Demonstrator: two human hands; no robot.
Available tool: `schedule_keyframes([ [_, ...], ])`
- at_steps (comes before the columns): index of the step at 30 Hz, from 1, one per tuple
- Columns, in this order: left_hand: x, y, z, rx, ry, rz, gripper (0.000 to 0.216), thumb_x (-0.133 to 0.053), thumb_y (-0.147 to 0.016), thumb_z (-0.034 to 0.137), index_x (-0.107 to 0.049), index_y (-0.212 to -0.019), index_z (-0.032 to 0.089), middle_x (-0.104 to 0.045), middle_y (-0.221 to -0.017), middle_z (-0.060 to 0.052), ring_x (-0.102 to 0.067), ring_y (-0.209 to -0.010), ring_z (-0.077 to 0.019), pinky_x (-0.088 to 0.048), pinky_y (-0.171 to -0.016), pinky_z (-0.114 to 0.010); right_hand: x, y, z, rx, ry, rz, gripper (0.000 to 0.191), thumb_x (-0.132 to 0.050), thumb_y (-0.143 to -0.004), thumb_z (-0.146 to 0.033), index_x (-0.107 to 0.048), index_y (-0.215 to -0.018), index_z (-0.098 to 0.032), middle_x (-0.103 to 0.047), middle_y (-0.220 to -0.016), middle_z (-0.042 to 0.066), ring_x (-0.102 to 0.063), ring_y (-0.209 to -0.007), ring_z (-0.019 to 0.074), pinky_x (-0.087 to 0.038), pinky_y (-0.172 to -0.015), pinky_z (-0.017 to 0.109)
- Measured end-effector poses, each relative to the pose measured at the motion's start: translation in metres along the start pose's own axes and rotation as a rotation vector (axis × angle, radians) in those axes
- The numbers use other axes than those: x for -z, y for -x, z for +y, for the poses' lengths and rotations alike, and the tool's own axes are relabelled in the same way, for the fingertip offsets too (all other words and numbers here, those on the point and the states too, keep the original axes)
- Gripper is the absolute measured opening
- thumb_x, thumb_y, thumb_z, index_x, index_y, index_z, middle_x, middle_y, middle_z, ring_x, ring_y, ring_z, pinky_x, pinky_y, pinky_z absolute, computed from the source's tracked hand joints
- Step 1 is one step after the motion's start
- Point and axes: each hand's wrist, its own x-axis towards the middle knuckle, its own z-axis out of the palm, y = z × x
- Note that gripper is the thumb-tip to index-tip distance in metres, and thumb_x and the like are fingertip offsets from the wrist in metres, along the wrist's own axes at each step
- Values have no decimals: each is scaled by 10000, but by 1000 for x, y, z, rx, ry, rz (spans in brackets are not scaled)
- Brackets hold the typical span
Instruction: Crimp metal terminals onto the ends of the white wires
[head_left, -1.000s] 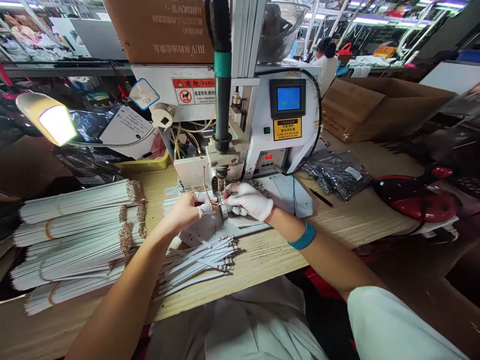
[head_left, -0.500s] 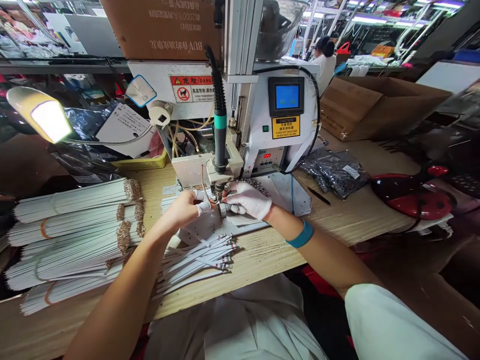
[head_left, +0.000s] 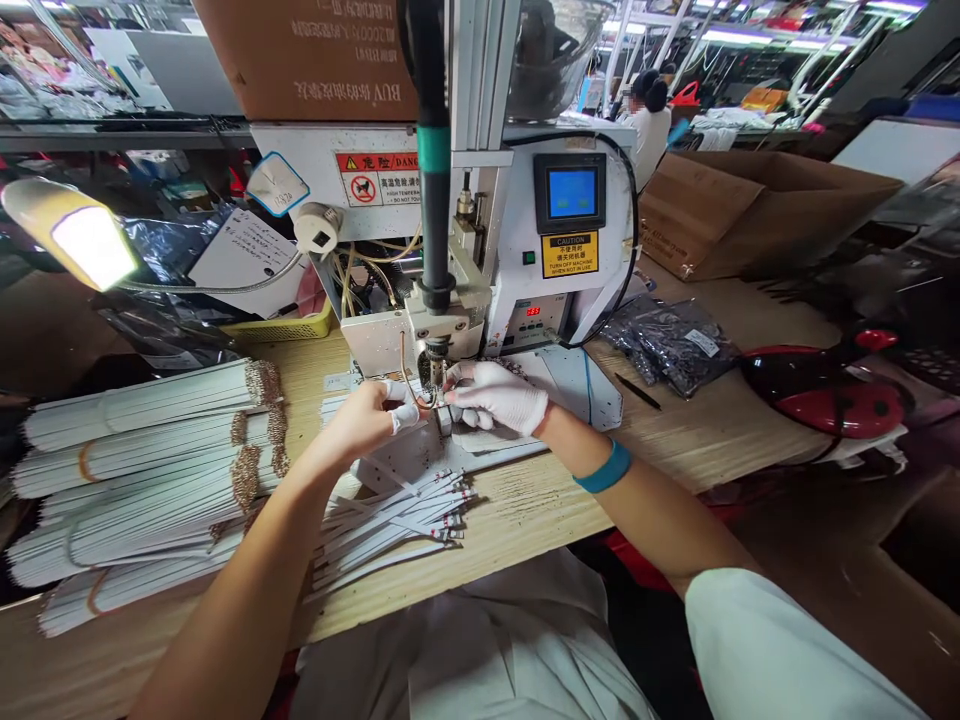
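Observation:
My left hand [head_left: 370, 418], with white covers on some fingertips, is closed in a pinch just left of the soldering machine's tip [head_left: 436, 372]. What it grips is too small to make out. My right hand [head_left: 501, 398], in a white glove, has its thumb and forefinger pinched together right of the same tip; the piece between them is hidden. A black soldering iron handle with a green band [head_left: 433, 150] rises above both hands. White flat strips with small ends [head_left: 405, 525] lie in a loose pile below my hands.
Banded bundles of white strips [head_left: 142, 480] are stacked on the left. A lit lamp [head_left: 90, 245] leans in above them. The machine's control screen [head_left: 571, 192], plastic bags [head_left: 675, 345], a black pen [head_left: 637, 391] and an open cardboard box [head_left: 750, 215] are to the right.
The soldering iron handle and its bracket have moved up, away from my fingers. Both hands stay pinched at nearly the same place.

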Motion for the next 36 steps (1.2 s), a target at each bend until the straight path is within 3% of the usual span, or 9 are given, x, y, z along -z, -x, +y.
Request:
schedule_keyframes([
  [4, 14, 16, 6, -47, -107, -138, 213, -592, -664, 345, -638, -644, 138, -584, -608, -1, -489, -565, -117, -361, -522, -204, 29, 8, -11, 151, 477, 160, 176, -568, -745, -263, -589, -875, -145, -579, -633, -11, -516, -484, 85, -337, -400, 189],
  [7, 22, 31, 4, -70, -241, -326, 146, -591, -662, 288, -666, -676, 164, -631, -695, -12, -537, -604, -124, -380, -536, -199, 42, 12, -15, 267, 771, 121, 132, -593, -713, -216, -665, -793, -140, -650, -755, 13, -583, -684, 121, -411, -585, 216],
  [13, 15, 37, -9, -23, -377, -447, 205, -505, -597, 134, -684, -664, 208, -673, -767, 3, -572, -608, -128, -366, -496, -194, 29, 11, -8, 313, 940, -50, 134, -600, -731, -191, -708, -805, -161, -681, -797, 9, -595, -771, 141, -408, -679, 231],
  [17, 13, 33, -9, -46, -402, -485, 190, -502, -615, 159, -684, -651, 201, -659, -708, 7, -550, -595, -126, -363, -509, -196, 24, 6, -1, 395, 1076, -32, 123, -606, -739, -181, -712, -797, -159, -672, -790, 27, -581, -760, 152, -399, -666, 245],
  [20, 16, 33, -4, -41, -403, -466, 185, -509, -629, 177, -686, -684, 170, -645, -673, -6, -528, -578, -122, -364, -523, -197, 26, 6, 0, 380, 974, 12, 97, -630, -727, -195, -697, -779, -148, -667, -807, 34, -588, -733, 138, -419, -647, 237],
  [26, 18, 31, 3, -39, -386, -389, 199, -490, -658, 186, -677, -723, 163, -647, -729, -18, -527, -597, -117, -373, -545, -194, 23, 10, -5, 25, 560, 87, 176, -598, -759, -275, -625, -850, -127, -572, -558, -16, -491, -387, 80, -338, -348, 187],
  [31, 13, 26, 3, -45, -328, -329, 152, -530, -652, 195, -668, -703, 158, -663, -759, -25, -558, -669, -137, -405, -617, -203, 20, 6, -2, 33, 328, 70, 170, -637, -721, -268, -585, -761, -110, -544, -540, -14, -497, -414, 80, -384, -341, 184],
  [36, 12, 27, 5, -91, -292, -305, 162, -566, -700, 269, -675, -739, 155, -666, -770, -25, -557, -686, -136, -402, -613, -195, 19, 2, 2, 72, 144, 45, 138, -650, -683, -182, -607, -780, -94, -591, -648, 17, -527, -495, 73, -440, -408, 184],
])
